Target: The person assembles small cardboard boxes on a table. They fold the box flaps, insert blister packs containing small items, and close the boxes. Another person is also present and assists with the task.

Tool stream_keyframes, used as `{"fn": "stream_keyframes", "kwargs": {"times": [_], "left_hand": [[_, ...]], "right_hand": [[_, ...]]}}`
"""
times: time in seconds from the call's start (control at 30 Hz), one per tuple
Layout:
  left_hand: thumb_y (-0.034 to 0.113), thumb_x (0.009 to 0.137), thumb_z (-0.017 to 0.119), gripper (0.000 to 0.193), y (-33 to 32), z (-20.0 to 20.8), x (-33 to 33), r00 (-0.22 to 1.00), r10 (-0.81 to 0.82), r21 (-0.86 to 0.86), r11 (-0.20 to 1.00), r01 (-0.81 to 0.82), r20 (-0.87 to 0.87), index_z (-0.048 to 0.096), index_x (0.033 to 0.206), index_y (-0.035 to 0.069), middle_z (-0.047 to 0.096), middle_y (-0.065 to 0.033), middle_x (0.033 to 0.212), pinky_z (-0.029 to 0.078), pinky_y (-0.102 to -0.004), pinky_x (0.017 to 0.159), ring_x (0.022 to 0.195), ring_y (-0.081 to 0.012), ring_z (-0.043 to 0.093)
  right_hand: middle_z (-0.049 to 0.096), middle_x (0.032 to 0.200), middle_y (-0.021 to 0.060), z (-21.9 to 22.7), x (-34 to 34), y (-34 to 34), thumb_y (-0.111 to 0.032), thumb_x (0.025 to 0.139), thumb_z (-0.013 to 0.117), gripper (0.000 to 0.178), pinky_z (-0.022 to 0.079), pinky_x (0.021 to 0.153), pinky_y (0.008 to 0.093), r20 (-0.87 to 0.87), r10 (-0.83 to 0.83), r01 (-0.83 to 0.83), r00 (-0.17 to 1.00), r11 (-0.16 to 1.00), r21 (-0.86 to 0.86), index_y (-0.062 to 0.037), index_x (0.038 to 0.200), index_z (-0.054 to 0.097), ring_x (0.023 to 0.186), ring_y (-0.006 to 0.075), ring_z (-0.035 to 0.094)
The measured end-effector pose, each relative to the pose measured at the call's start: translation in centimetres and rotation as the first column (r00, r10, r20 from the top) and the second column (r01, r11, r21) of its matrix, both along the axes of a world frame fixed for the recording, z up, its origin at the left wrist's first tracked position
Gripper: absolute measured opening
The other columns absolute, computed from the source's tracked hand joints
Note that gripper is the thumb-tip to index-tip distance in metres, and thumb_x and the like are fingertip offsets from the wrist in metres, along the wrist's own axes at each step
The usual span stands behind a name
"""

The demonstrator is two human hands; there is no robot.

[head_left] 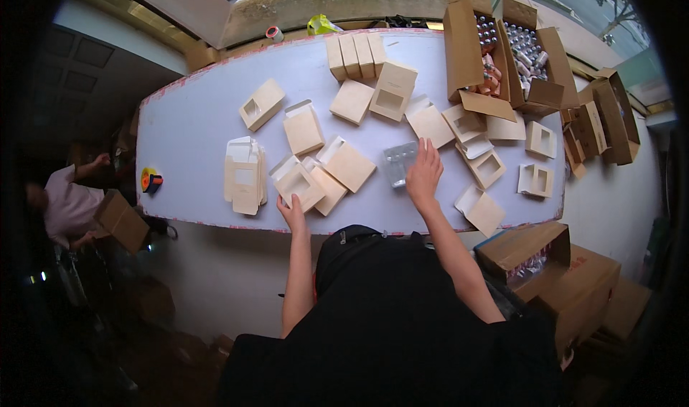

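Note:
My right hand (pixel 423 171) lies flat, fingers spread, on the white table (pixel 194 120), touching a clear plastic tray insert (pixel 397 161). My left hand (pixel 293 212) rests near the front edge, its fingers against a tan windowed cardboard box (pixel 296 183). Several more tan boxes lie around both hands, one closed box (pixel 347 164) between them. Neither hand grips anything.
A stack of flat box blanks (pixel 243 171) lies left of my hands. Large open cartons with small bottles (pixel 513 48) stand at the far right. A tape dispenser (pixel 150 180) sits at the left edge. Another person (pixel 68 204) holds a carton at left. Brown cartons (pixel 567 270) stand by my right side.

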State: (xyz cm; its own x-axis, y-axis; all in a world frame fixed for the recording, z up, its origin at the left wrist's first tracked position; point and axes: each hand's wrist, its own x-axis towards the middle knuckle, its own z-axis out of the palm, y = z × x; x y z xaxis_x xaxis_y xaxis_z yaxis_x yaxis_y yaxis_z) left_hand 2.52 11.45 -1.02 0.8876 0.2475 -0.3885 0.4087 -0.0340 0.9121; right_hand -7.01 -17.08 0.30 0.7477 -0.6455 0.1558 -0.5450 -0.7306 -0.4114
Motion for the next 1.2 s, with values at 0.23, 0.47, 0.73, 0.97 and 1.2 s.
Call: {"fn": "stream_keyframes", "kwargs": {"times": [0.23,0.47,0.73,0.97,1.2], "left_hand": [[0.017,0.083,0.054,0.058,-0.1,-0.7,0.6,0.996,-0.085,-0.041,0.995,0.086,0.034,0.020,0.128,0.006,0.042,-0.0162,0.113,0.039,-0.0311,0.083,0.099,-0.0217,0.046],[0.015,0.081,0.055,0.059,-0.4,0.2,0.2,0.970,-0.220,-0.078,0.974,0.213,-0.105,0.021,0.129,0.005,0.039,-0.0154,0.115,0.039,-0.0322,0.084,0.100,-0.0223,0.045],[0.018,0.073,0.058,0.058,-2.3,2.2,4.2,0.803,-0.591,0.685,0.618,0.386,0.080,0.032,0.124,0.003,0.037,-0.0218,0.119,0.024,-0.0413,0.097,0.114,-0.0356,0.031],[0.025,0.078,0.052,0.059,-17.6,1.7,20.5,0.536,-0.753,0.595,0.644,0.480,0.382,0.028,0.131,0.013,0.032,-0.0248,0.125,0.025,-0.0417,0.098,0.118,-0.0379,0.029],[0.043,0.080,0.047,0.062,-25.3,-3.5,26.7,0.607,-0.781,0.674,0.527,0.517,0.145,0.019,0.133,0.029,0.032,-0.0254,0.127,0.033,-0.0448,0.092,0.111,-0.0423,0.038]], "right_hand": [[0.025,0.136,0.0120,0.8,1.5,1.9,-0.034,0.070,0.060,0.065,0.015,0.097,0.0570,-0.169,0.273,-0.281,0.947,0.959,-0.023,-0.0204,0.128,0.036,0.127,0.0331,0.015],[0.024,0.136,0.0102,-0.7,1.9,1.5,-0.032,0.066,0.061,0.066,0.019,0.093,0.0581,-0.211,0.299,-0.323,0.931,0.943,-0.085,-0.0223,0.127,0.037,0.128,0.0333,0.013],[0.029,0.131,0.0108,0.1,0.4,4.1,-0.027,0.063,0.062,0.065,0.023,0.089,0.0564,-0.196,0.221,-0.231,0.955,0.972,-0.032,-0.0192,0.123,0.039,0.125,0.0337,0.017],[0.025,0.132,0.0165,3.3,-2.7,5.2,-0.024,0.068,0.062,0.064,0.017,0.093,0.0604,-0.103,0.227,-0.211,0.968,0.966,0.149,-0.0142,0.125,0.035,0.123,0.0372,0.019],[0.030,0.127,0.0218,6.9,-7.1,3.9,-0.011,0.073,0.056,0.060,0.023,0.098,0.0433,0.034,-0.132,0.119,0.991,0.958,0.262,-0.0004,0.126,0.029,0.119,0.0373,0.028]]}}
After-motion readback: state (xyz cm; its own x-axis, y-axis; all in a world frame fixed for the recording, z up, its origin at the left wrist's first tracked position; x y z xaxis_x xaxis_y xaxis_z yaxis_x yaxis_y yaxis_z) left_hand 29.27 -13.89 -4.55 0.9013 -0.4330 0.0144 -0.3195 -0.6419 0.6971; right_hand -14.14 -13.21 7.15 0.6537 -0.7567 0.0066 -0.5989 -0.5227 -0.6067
